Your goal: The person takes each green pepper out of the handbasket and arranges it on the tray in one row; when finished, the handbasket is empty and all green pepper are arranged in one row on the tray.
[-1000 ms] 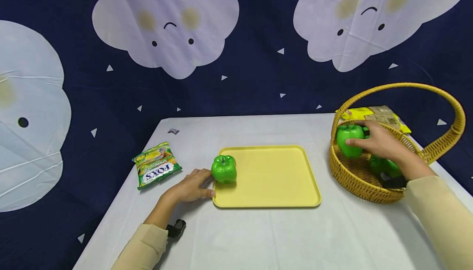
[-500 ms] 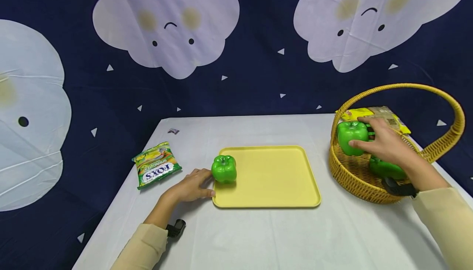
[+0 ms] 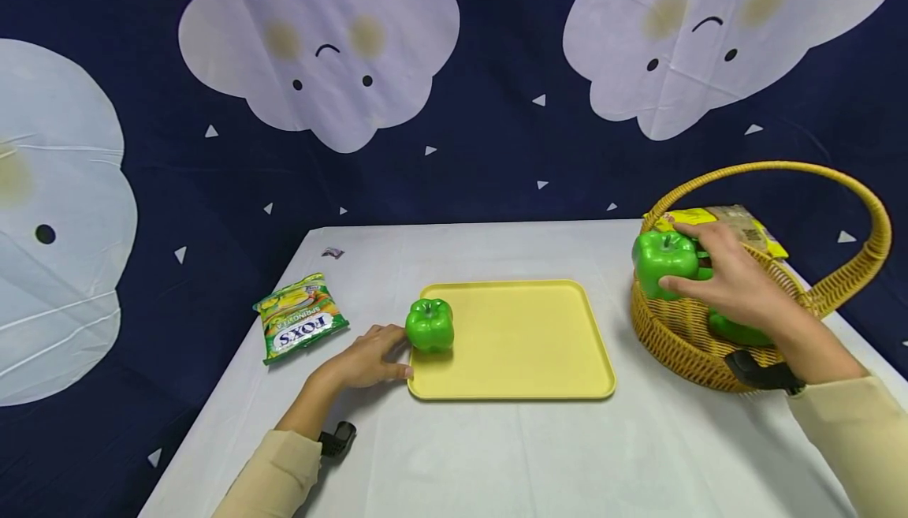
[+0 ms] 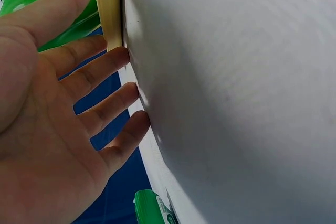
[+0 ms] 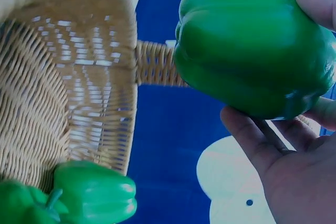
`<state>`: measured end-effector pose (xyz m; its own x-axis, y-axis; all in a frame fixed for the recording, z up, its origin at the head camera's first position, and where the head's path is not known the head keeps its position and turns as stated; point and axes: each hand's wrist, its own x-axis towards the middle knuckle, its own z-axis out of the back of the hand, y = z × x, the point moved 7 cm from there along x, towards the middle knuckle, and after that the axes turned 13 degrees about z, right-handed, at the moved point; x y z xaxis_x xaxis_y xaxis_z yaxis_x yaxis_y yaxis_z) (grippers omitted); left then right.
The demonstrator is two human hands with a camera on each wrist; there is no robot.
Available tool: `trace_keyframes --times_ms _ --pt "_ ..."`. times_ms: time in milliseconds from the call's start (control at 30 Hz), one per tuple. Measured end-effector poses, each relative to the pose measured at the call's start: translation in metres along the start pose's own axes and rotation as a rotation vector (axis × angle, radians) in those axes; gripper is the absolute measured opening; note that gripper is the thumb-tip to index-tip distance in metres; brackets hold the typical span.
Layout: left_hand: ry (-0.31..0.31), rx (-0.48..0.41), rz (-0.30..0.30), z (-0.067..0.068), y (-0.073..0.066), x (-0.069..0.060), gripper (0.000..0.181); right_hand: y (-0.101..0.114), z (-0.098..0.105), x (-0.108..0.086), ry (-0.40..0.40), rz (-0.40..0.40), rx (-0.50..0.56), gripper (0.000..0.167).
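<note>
My right hand (image 3: 731, 277) grips a green bell pepper (image 3: 665, 262) above the left rim of the wicker basket (image 3: 663, 340). In the right wrist view, thumb and fingers hold the held pepper (image 5: 252, 45) from opposite sides. More green peppers (image 5: 97, 190) lie inside the basket, partly hidden by my arm in the head view. My left hand (image 3: 369, 358) rests at the left edge of the yellow tray (image 3: 525, 340), its fingers spread and relaxed. Just beside it, another green bell pepper (image 3: 429, 325) sits on the tray's left side.
A green candy bag (image 3: 300, 318) lies on the white table left of the tray. A small wrapped piece (image 3: 333, 252) is near the back left. A yellow packet (image 3: 752, 230) lies behind the basket, whose tall handle (image 3: 780, 165) arches over it.
My right hand has lifted the green bell pepper from inside the basket and moved it slightly left, over the rim. My left hand has stayed still.
</note>
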<state>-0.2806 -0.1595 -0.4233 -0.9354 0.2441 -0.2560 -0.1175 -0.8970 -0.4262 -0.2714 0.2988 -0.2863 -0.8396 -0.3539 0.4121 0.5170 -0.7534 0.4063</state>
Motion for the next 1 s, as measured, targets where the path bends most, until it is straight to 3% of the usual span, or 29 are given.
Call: trace_keyframes --times_ms 367,633,1000 --pt "0.0 -0.004 0.003 0.001 -0.002 0.0 0.074 0.028 -0.017 0.0 -0.044 0.092 0.015 0.077" --pt "0.009 0.001 0.004 0.0 -0.002 -0.002 0.073 0.046 -0.033 0.001 -0.081 0.21 0.029 0.077" --pt "0.009 -0.002 0.001 0.0 -0.002 -0.001 0.072 0.058 -0.069 0.003 -0.052 0.257 0.069 0.077"
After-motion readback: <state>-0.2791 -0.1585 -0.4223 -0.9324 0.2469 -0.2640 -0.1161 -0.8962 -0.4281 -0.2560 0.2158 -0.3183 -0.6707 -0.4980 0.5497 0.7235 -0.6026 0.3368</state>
